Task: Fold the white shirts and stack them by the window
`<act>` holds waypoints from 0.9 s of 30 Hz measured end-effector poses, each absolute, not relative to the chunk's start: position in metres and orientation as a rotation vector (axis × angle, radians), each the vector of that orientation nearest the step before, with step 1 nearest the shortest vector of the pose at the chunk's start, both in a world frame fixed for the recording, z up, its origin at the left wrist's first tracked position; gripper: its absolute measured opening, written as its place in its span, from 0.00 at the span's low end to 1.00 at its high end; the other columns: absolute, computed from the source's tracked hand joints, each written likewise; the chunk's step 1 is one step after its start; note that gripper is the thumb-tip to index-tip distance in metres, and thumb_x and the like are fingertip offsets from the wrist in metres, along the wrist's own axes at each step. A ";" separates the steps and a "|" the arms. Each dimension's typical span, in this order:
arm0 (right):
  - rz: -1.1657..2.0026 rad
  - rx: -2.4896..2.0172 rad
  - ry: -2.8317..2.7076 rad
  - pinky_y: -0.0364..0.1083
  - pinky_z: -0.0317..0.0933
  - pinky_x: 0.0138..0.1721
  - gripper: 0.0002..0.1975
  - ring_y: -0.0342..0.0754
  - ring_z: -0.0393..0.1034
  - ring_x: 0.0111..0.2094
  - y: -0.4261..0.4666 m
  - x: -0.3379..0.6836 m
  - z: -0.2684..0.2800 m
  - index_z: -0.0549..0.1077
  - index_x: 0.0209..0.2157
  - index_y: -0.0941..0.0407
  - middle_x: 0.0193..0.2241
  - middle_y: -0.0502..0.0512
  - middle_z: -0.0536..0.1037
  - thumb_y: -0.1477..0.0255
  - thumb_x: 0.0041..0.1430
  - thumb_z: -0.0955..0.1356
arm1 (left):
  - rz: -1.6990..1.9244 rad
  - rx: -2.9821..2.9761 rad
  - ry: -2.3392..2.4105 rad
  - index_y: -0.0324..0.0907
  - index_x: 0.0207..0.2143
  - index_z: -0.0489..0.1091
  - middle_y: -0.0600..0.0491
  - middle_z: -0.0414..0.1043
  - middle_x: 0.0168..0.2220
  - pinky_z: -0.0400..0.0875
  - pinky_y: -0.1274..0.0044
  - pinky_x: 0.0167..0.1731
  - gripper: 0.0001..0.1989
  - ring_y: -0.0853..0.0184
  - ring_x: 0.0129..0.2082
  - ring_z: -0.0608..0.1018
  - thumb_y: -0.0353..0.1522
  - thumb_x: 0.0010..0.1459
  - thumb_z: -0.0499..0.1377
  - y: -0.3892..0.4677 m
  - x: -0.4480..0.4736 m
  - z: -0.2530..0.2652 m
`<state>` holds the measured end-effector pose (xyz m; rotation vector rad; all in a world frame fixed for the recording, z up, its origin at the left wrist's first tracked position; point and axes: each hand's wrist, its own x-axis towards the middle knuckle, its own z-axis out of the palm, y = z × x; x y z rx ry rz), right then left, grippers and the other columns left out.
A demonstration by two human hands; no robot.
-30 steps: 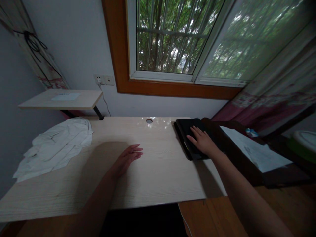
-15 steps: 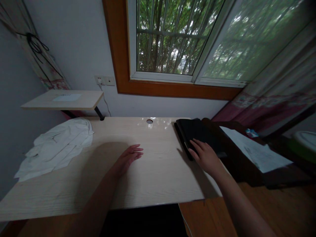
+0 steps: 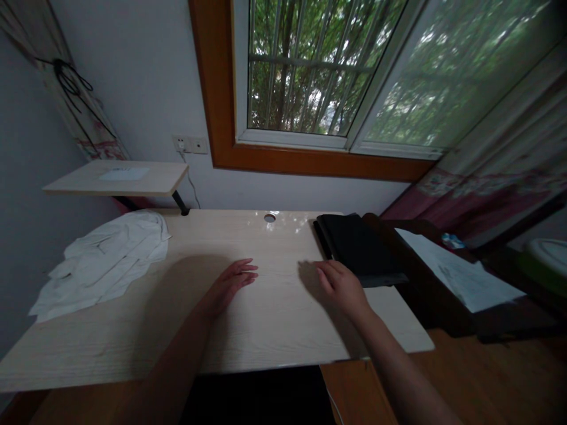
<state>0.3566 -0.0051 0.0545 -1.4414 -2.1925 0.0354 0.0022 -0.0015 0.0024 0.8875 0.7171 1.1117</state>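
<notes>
My left hand [image 3: 231,285] hovers over the middle of the pale wooden desk [image 3: 279,330], fingers apart and holding nothing. To its right, my right hand [image 3: 340,287] is also open and free of any object, just left of and in front of a black folder or flat case [image 3: 361,245]. That case lies at the desk's right side on top of another dark flat thing. On the left of the desk a white cloth [image 3: 110,254], perhaps a garment, lies crumpled.
A small raised shelf [image 3: 162,179] with a paper sheet [image 3: 124,173] stands at the back left. Near the back edge is a round cable hole [image 3: 269,218]. To the right, a large paper [image 3: 456,271] lies on dark furniture. A window [image 3: 310,88] faces me.
My right hand has moved left, off the black case and over the bare desk beside it. My left hand stays nearly in place.
</notes>
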 end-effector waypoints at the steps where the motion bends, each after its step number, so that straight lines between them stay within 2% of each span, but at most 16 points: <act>1: 0.064 -1.419 -2.197 0.56 0.69 0.54 0.19 0.57 0.74 0.49 -0.002 0.350 0.050 0.78 0.53 0.51 0.47 0.60 0.80 0.64 0.72 0.59 | 1.114 0.886 0.719 0.46 0.56 0.74 0.43 0.77 0.55 0.65 0.59 0.60 0.23 0.56 0.52 0.79 0.34 0.58 0.67 -0.001 0.002 0.002; 7: 0.145 -1.329 -2.196 0.58 0.66 0.60 0.18 0.57 0.70 0.56 0.015 0.319 0.022 0.75 0.57 0.50 0.56 0.59 0.76 0.67 0.69 0.63 | 1.127 0.887 0.728 0.46 0.55 0.74 0.44 0.77 0.54 0.66 0.60 0.59 0.23 0.57 0.51 0.79 0.34 0.57 0.68 0.000 0.003 0.000; 13: 0.151 -1.320 -2.141 0.62 0.68 0.58 0.17 0.58 0.71 0.55 0.019 0.312 -0.001 0.77 0.54 0.49 0.53 0.60 0.78 0.69 0.68 0.64 | 1.154 0.898 0.751 0.45 0.54 0.75 0.44 0.77 0.53 0.68 0.61 0.57 0.22 0.58 0.50 0.80 0.35 0.57 0.67 -0.002 0.003 0.004; 20: 0.157 -1.303 -2.120 0.62 0.68 0.58 0.16 0.58 0.71 0.54 0.020 0.314 -0.003 0.78 0.52 0.49 0.52 0.59 0.78 0.69 0.68 0.64 | 1.218 0.902 0.841 0.44 0.50 0.77 0.46 0.79 0.49 0.71 0.63 0.53 0.20 0.59 0.47 0.80 0.36 0.54 0.68 -0.002 0.003 0.008; 27: 0.158 -1.322 -2.115 0.61 0.68 0.57 0.15 0.57 0.71 0.54 0.021 0.315 -0.006 0.78 0.51 0.49 0.52 0.59 0.78 0.71 0.67 0.64 | 1.463 1.007 1.185 0.43 0.44 0.77 0.48 0.80 0.44 0.71 0.63 0.54 0.17 0.59 0.45 0.79 0.40 0.54 0.66 0.011 -0.039 0.009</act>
